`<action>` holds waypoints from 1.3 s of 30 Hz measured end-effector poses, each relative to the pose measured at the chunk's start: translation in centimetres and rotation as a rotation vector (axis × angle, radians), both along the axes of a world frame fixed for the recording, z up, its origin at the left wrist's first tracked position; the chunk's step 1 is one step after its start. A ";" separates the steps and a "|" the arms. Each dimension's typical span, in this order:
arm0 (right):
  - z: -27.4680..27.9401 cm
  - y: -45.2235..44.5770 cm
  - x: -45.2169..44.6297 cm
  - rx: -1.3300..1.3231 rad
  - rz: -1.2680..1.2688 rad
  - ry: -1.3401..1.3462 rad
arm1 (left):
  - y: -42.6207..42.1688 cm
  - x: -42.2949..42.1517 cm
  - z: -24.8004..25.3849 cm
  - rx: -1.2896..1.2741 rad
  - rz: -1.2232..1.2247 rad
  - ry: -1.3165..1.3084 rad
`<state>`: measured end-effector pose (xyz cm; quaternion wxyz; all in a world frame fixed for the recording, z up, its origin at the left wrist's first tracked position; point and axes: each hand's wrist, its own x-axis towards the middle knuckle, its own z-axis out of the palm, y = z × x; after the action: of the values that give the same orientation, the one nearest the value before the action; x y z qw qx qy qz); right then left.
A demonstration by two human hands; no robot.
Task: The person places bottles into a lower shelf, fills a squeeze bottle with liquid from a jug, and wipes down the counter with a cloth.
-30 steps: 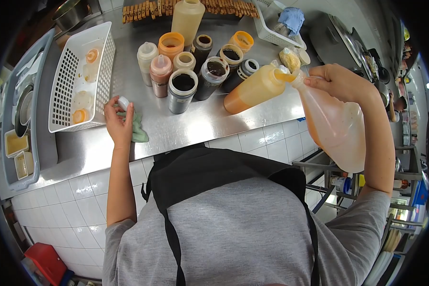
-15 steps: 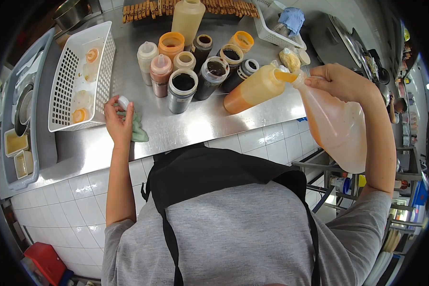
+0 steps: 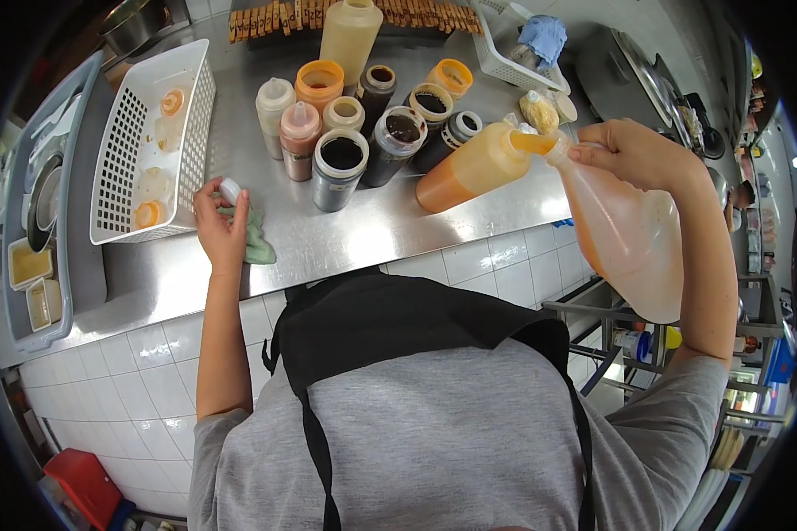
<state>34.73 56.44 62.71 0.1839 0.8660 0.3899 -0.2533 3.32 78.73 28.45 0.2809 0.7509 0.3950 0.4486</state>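
Observation:
My right hand [image 3: 624,150] grips the neck end of a large translucent plastic jug [image 3: 629,234]. The jug tips so its mouth meets the mouth of a squeeze bottle [image 3: 480,166], and orange liquid runs across between them. Orange liquid fills the lower part of that bottle, which appears tilted through the wide lens. At the left, my left hand [image 3: 219,221] rests on the counter with a small white cap [image 3: 230,190] between its fingers. A green cloth [image 3: 259,239] lies beside and partly under that hand.
Several open sauce bottles, among them one of dark sauce [image 3: 340,173], stand mid-counter [image 3: 328,252]. A white perforated basket [image 3: 150,146] with bottle tops is at the left, next to a grey-blue tub [image 3: 71,301]. A knotted bag [image 3: 538,111] sits behind the jug's mouth.

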 end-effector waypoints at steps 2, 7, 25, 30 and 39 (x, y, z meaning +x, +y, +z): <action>0.0 0.0 0.1 -0.010 0.013 0.008 | 0.0 0.0 0.0 0.000 0.010 0.009; 0.0 0.1 0.0 -0.007 0.014 -0.002 | 0.0 0.0 -0.1 -0.003 0.010 0.007; 0.2 0.0 0.2 -0.031 0.041 -0.011 | -0.1 0.0 0.2 0.003 0.010 0.019; 0.3 0.2 -0.1 -0.041 0.040 -0.026 | -0.1 0.0 0.2 0.006 0.012 0.024; 0.7 0.6 -0.7 -0.079 0.022 -0.058 | -0.1 0.0 0.1 -0.009 0.011 0.011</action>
<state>34.08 57.06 63.39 0.2318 0.8608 0.3835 -0.2414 3.34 78.67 28.53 0.2796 0.7500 0.4026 0.4441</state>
